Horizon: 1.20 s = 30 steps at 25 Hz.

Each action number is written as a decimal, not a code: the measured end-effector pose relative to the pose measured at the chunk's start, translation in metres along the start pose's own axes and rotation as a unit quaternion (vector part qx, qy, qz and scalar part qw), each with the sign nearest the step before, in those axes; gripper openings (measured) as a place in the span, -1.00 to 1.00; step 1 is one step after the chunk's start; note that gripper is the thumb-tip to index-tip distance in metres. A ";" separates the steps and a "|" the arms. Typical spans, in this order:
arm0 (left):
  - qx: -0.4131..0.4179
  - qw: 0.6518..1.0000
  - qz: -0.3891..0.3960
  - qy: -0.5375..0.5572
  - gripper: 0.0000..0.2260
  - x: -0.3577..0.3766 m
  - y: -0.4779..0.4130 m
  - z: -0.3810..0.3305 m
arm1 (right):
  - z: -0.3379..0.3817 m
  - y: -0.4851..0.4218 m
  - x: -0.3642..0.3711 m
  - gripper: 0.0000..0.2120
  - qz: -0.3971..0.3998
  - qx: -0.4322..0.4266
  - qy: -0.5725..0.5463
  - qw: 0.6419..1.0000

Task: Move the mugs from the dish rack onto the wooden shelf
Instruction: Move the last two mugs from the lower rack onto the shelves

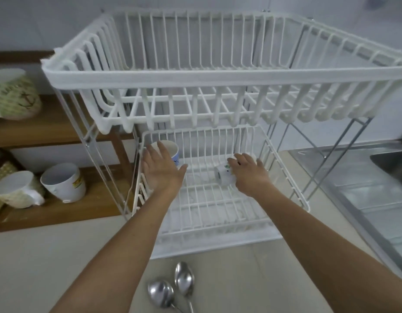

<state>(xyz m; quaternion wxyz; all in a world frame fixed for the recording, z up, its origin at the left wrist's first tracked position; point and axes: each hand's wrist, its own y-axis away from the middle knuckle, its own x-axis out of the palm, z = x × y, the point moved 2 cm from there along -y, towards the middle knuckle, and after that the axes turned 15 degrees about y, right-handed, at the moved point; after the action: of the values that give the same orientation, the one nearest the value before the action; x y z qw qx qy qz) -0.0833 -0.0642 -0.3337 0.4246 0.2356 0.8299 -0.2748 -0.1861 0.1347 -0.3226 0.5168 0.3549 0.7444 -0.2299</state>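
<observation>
Pickup stage. Both mugs sit in the dish rack's [218,71] lower tier. The left hand [160,168], fingers straight and spread, is right at the blue mug [174,150] in the rack's back-left corner. The right hand [249,171] drapes over the tipped mug [222,176]; a real grip is hard to tell. Next she'd need to close on both, then duck under the top basket to the wooden shelf [94,199] left of the rack.

The patterned mug [16,96] bears an anchor emblem under lettering too blurred to read.
</observation>
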 end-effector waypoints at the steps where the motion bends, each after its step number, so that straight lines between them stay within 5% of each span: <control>1: -0.002 1.000 -0.011 0.010 -0.11 0.001 -0.003 0.000 | -0.001 -0.002 0.002 -0.33 -0.003 -0.001 -0.001 1.000; 9: -0.006 0.999 -0.030 0.029 -0.08 -0.007 -0.020 0.008 | -0.005 -0.014 0.011 -0.34 -0.061 -0.024 0.012 0.998; 15: -0.019 0.997 0.018 0.079 -0.06 -0.007 -0.020 0.004 | -0.018 -0.004 0.012 -0.33 -0.023 -0.002 -0.191 0.981; 24: -0.010 0.987 -0.016 0.158 -0.13 -0.017 -0.005 0.010 | -0.019 0.004 -0.007 -0.21 -0.001 0.018 -0.303 0.953; 30: -0.037 0.967 -0.005 0.253 -0.17 -0.024 0.017 0.007 | 0.000 -0.013 -0.035 -0.16 0.100 -0.028 -0.184 0.977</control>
<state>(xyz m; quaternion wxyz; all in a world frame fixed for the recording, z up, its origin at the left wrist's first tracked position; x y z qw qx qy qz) -0.0560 -0.0604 -0.3217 0.2077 0.2772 0.9212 -0.1774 -0.1886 0.1162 -0.2899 0.6750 0.3650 0.6031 -0.2176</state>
